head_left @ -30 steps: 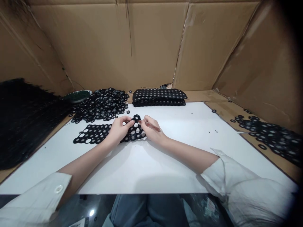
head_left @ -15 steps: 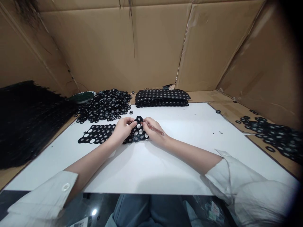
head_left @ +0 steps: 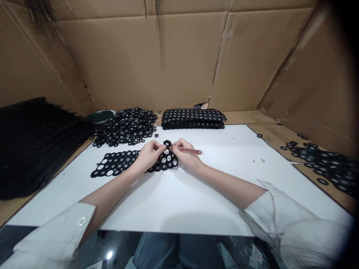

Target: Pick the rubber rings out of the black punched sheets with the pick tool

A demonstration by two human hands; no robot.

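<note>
The person's left hand has its grip pinched on the upper edge of a panel of joined black rings, close to a ring that stands up at the top. The panel lies on the white bench in front of the person, running off to the left beyond the left wrist, with its right end raised between the two hands. The right hand grasps a slim tool with a reddish handle; the handle points right, and its working tip is too small to make out beside the raised ring. Behind the left hand is a heap of loose black rings, next to a dish with dark green contents. A stack of ring panels sits at the back, near brown cardboard walls. More black rings lie at the far right, and a dark fibrous mass fills the left side.
</note>
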